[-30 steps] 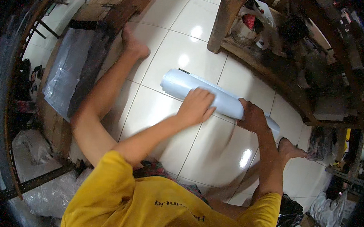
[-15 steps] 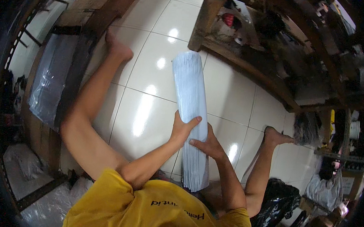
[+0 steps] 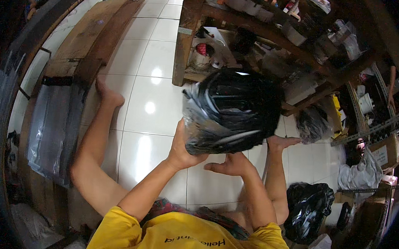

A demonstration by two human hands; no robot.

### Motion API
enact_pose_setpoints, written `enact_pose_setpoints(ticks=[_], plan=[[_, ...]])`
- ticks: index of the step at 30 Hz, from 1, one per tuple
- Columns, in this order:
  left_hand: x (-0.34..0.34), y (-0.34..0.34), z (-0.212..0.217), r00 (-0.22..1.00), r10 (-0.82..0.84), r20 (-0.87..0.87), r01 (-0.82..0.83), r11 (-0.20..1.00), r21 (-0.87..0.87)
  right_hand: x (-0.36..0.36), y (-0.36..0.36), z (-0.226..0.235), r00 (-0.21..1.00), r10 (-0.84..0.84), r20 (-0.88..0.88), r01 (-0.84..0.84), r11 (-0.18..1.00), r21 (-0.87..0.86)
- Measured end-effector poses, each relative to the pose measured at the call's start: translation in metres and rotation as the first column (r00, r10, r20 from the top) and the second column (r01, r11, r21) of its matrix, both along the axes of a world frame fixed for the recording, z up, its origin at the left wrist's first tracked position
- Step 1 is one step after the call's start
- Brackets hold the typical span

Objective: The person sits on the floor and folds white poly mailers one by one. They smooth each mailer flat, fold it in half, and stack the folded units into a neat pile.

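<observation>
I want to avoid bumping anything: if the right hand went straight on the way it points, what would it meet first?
Most likely the dark bundle, directly ahead of the right hand. It partly hides the hand, so whether they touch or the hand would pass beneath is unclear.

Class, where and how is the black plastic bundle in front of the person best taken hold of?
Probably along the lower near edge of the black bundle, coming from the near side: left hand at the lower left corner, right hand farther right. It looks wide and bulky, with layered, creased plastic, so two spread holds should steady it better than one pinch on top.
</observation>
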State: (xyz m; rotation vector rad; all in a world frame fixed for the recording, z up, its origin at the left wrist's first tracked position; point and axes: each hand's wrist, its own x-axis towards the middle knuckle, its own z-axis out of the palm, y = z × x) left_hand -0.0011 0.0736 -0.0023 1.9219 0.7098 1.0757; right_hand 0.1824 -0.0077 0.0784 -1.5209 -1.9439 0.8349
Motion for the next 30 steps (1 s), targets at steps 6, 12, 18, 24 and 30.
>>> enact_pose_setpoints(ticks=[6,12,18,24,30], plan=[[0.007,-0.006,-0.038,0.996,0.053,-0.071,-0.044,0.993,0.113,0.004,0.007,0.008,0.957,-0.198,-0.212,0.175,0.977,-0.124],[0.004,-0.031,-0.095,0.952,0.242,-0.188,-0.258,0.964,-0.065,0.003,0.014,0.021,0.997,-0.076,-0.016,0.067,0.948,-0.31],[0.029,-0.004,-0.126,0.986,0.101,-0.132,-0.111,0.991,-0.076,0.017,0.005,-0.013,0.897,-0.207,-0.39,0.042,0.92,-0.391],[0.019,-0.001,-0.087,0.985,0.024,-0.173,-0.078,0.946,-0.314,0.014,0.021,0.014,0.858,-0.456,-0.238,0.482,0.874,0.061],[0.015,-0.032,-0.108,0.987,0.056,-0.149,-0.059,0.998,-0.014,0.028,-0.001,0.052,0.731,-0.254,-0.634,0.423,0.897,0.128]])
